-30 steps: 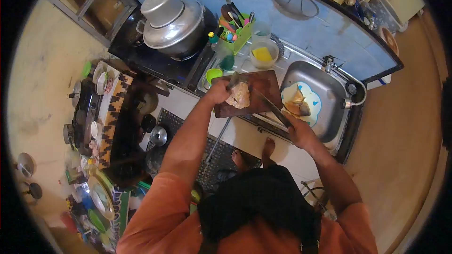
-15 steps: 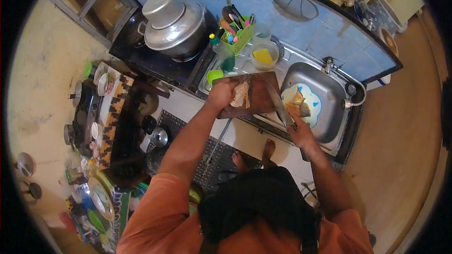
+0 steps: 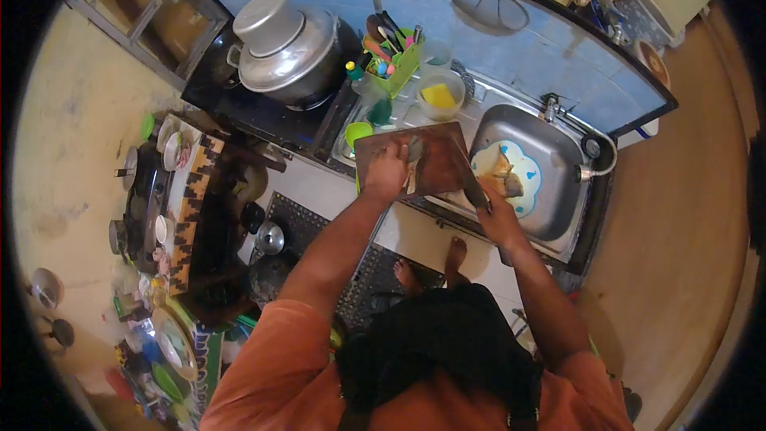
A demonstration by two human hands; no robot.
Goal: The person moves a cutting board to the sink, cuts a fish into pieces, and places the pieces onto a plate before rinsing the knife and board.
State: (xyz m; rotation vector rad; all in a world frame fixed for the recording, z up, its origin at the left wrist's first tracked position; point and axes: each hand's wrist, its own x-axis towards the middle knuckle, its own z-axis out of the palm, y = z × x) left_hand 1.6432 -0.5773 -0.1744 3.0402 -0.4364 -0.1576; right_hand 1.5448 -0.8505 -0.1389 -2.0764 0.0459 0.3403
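Note:
A dark wooden cutting board (image 3: 440, 164) spans the counter's front edge, to the left of the sink basin. My left hand (image 3: 388, 171) lies over its left part, fingers closed on a piece of fish (image 3: 413, 156) with greyish skin and pale flesh, partly hidden by them. In my right hand (image 3: 499, 222) is a knife (image 3: 474, 189), its blade pointing away along the board's right edge. Inside the basin, a white plate with blue marks (image 3: 531, 183) carries brownish pieces of fish (image 3: 503, 179).
A steel sink (image 3: 562, 211) with a tap (image 3: 550, 110) is on the right. Behind the board stand a tub with a yellow sponge (image 3: 438, 96), a green utensil basket (image 3: 396, 72) and a soap bottle (image 3: 367, 88). A large pot (image 3: 289, 56) sits on the stove at left.
My left hand has moved from the board's left edge onto the piece of fish, covering more of it. The knife, in my right hand, has shifted slightly.

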